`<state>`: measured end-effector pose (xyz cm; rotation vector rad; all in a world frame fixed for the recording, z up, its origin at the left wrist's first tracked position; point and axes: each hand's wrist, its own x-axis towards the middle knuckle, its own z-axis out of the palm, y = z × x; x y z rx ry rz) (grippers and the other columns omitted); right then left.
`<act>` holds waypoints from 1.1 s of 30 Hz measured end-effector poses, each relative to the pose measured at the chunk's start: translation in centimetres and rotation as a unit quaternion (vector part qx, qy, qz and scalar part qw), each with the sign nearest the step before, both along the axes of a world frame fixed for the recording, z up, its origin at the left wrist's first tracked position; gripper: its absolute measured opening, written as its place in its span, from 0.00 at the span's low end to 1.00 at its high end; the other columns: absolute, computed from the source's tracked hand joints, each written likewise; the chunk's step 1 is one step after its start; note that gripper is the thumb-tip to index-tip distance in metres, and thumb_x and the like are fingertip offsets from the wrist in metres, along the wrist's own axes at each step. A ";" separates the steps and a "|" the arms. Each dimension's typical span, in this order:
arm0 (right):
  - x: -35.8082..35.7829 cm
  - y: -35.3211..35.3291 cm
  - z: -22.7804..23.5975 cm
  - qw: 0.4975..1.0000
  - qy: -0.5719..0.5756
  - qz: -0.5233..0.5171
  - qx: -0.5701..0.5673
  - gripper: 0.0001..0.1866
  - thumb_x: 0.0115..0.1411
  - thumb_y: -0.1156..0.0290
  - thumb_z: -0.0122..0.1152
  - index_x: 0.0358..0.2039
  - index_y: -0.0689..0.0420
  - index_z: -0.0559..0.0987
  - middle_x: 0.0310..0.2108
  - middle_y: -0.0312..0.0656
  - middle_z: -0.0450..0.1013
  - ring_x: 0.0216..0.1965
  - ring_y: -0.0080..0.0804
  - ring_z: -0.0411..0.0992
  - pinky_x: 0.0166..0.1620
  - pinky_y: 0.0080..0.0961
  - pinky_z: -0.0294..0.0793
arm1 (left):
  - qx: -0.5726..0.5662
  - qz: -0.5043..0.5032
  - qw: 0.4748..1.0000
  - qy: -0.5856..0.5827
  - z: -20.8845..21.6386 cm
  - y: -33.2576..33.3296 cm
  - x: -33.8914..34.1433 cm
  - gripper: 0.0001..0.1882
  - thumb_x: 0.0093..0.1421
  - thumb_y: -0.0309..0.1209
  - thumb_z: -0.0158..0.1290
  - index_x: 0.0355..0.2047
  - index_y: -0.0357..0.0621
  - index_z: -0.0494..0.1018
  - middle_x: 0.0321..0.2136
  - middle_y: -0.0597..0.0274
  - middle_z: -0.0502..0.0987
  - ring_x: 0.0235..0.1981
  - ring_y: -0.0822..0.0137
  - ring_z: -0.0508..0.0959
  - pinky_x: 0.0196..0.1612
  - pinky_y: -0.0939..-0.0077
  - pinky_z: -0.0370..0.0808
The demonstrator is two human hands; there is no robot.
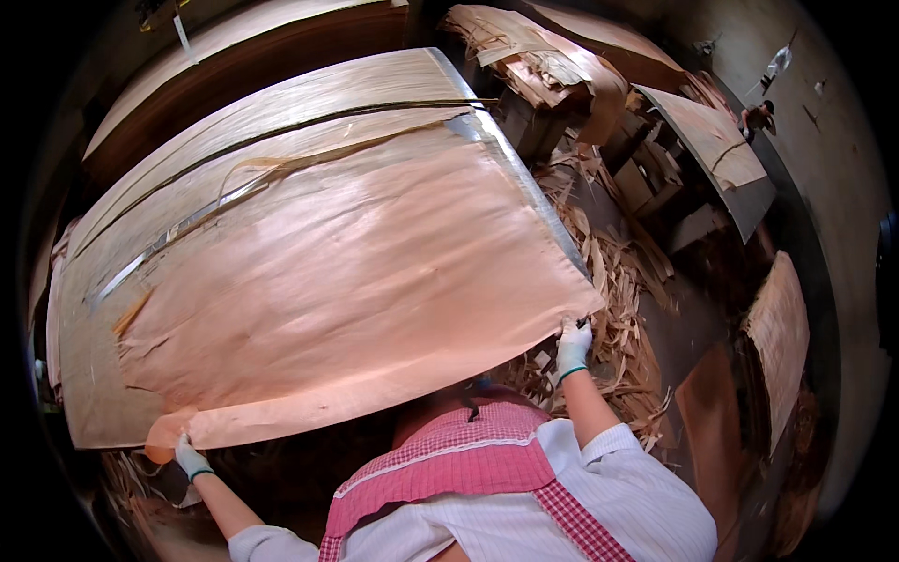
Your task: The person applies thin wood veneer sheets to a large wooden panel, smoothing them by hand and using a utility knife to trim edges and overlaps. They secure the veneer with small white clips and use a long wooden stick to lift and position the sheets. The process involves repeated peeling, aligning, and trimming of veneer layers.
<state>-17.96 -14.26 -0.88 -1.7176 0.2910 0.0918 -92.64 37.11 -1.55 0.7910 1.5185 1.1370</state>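
Note:
A large, thin sheet of pinkish wood veneer point(346, 281) lies across a wide table stacked with paler veneer point(103, 412). At the sheet's near left corner, my left hand point(190, 457) in a white glove is closed on the edge, where the corner curls over. My right hand point(573, 345), gloved as well, grips the near right corner; a small dark thing shows by its fingertips, too small to name. Along its left end the sheet is ragged. Beyond its far edge runs a shiny metal strip point(178, 228) with a loose curl of veneer point(253, 166) over it.
A long dark rod point(309, 120) crosses the table's far part. Torn veneer scraps point(618, 328) litter the floor at the right. Behind them stand a heap of veneer point(552, 66) and a tilted board point(707, 140). Another tall stack point(253, 37) rises at the back left.

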 end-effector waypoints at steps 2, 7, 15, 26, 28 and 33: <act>0.3 -0.3 0.5 0.999 0.039 -0.013 -0.013 0.22 0.57 0.76 0.58 0.51 0.67 0.67 0.32 0.39 0.72 0.23 0.24 0.68 0.25 0.21 0.67 | -0.017 0.029 0.999 -0.039 -1.0 -2.1 1.0 0.10 0.56 0.33 0.49 0.34 0.40 0.75 0.31 0.60 0.79 0.30 0.64 0.79 0.34 0.72 0.77; 1.7 -5.6 -5.5 0.996 -0.038 -0.084 -0.006 0.17 0.55 0.77 0.58 0.46 0.63 0.69 0.32 0.39 0.71 0.22 0.25 0.67 0.23 0.21 0.66 | -0.048 -0.002 0.997 -0.061 -2.5 -2.5 4.4 0.11 0.57 0.30 0.46 0.35 0.39 0.76 0.33 0.59 0.79 0.32 0.60 0.79 0.36 0.69 0.77; 3.9 -6.9 -9.7 0.997 -0.048 -0.060 -0.027 0.20 0.55 0.74 0.55 0.50 0.54 0.69 0.36 0.43 0.72 0.31 0.35 0.70 0.33 0.37 0.74 | 0.002 -0.021 0.993 -0.120 -1.1 -3.5 4.7 0.14 0.56 0.28 0.49 0.38 0.31 0.76 0.38 0.53 0.78 0.37 0.60 0.78 0.42 0.68 0.77; 10.7 -4.5 -1.8 0.992 -0.043 0.073 -0.092 0.17 0.62 0.70 0.51 0.50 0.65 0.71 0.42 0.45 0.72 0.39 0.36 0.69 0.41 0.32 0.71 | 0.029 0.222 0.975 -0.015 6.8 -13.7 9.0 0.13 0.58 0.23 0.48 0.45 0.41 0.70 0.34 0.59 0.75 0.33 0.65 0.77 0.33 0.70 0.77; 10.6 1.8 0.2 0.976 -0.049 0.202 -0.069 0.18 0.61 0.75 0.51 0.52 0.62 0.70 0.38 0.44 0.71 0.36 0.34 0.68 0.38 0.30 0.70 | 0.039 0.214 0.975 -0.054 6.3 -15.8 6.6 0.10 0.58 0.25 0.48 0.41 0.45 0.71 0.31 0.66 0.75 0.29 0.70 0.76 0.28 0.75 0.75; -0.6 12.4 4.0 0.807 0.021 0.590 0.001 0.06 0.61 0.70 0.55 0.35 0.57 0.74 0.25 0.34 0.72 0.16 0.15 0.62 0.18 0.18 0.60 | 0.060 0.182 0.981 0.036 8.7 -12.7 9.4 0.06 0.58 0.26 0.49 0.36 0.48 0.70 0.27 0.69 0.73 0.26 0.74 0.72 0.26 0.80 0.71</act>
